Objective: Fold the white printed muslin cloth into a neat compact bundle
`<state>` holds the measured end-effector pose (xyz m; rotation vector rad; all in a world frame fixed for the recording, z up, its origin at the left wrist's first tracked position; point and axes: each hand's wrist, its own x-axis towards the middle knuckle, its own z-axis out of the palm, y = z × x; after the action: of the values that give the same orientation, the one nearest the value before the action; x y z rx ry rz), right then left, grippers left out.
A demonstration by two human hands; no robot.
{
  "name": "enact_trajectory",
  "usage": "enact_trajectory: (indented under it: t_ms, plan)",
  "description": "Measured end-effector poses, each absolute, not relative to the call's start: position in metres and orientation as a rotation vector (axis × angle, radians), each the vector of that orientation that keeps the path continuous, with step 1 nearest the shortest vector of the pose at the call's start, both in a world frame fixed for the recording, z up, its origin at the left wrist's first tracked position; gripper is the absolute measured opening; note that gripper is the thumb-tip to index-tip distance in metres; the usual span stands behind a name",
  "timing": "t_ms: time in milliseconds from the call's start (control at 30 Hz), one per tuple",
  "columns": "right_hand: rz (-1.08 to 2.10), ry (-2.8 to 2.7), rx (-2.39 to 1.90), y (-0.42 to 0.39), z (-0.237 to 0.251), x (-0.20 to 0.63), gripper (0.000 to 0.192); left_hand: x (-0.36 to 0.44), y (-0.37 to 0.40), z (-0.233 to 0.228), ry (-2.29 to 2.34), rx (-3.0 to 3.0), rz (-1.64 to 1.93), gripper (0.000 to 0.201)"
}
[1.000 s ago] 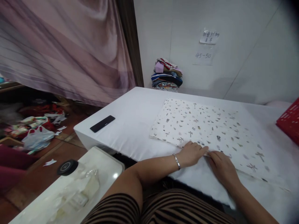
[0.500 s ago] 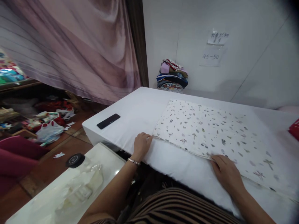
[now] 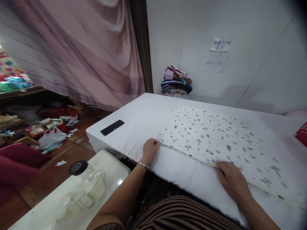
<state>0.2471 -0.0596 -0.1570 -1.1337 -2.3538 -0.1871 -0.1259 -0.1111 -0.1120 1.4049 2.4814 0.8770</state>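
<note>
A white cloth [image 3: 201, 131] printed with small palm trees and leaves lies flat on the white-covered table [image 3: 141, 113]. Its near edge shows stacked layers, so it looks folded. My left hand [image 3: 150, 150], with a bracelet at the wrist, is closed on the cloth's near left corner. Further right along the same edge, my right hand [image 3: 232, 177] has its fingers curled and the thumb tucked under, gripping the edge. The undersides of the fingers of both hands are partly hidden.
A black phone [image 3: 112, 127] lies at the table's left end. Folded fabrics [image 3: 177, 81] are stacked by the wall. A white side table [image 3: 105, 159] at lower left holds a jar with a black lid [image 3: 78, 167] and clear plastic packaging [image 3: 82, 199]. A red object [image 3: 302, 134] sits at right.
My left hand has shifted slightly right, closer over the cloth's corner. The right hand stays at the near edge. The whole view has tilted a little, so things appear slightly lower.
</note>
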Motion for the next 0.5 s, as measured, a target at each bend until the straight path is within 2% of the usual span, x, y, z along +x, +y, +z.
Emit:
enact_trajectory:
  t_ms: [333,500]
  plan:
    - [-0.152,-2.353,-1.155,-0.06,-0.157,0.247,0.029,-0.133,-0.106,-0.112,2.316,1.186,1.073,0.006]
    - [-0.155,-2.355,-1.138,-0.061,-0.157,0.248,0.03,-0.146,-0.1,-0.119,2.37,1.157,1.048,0.013]
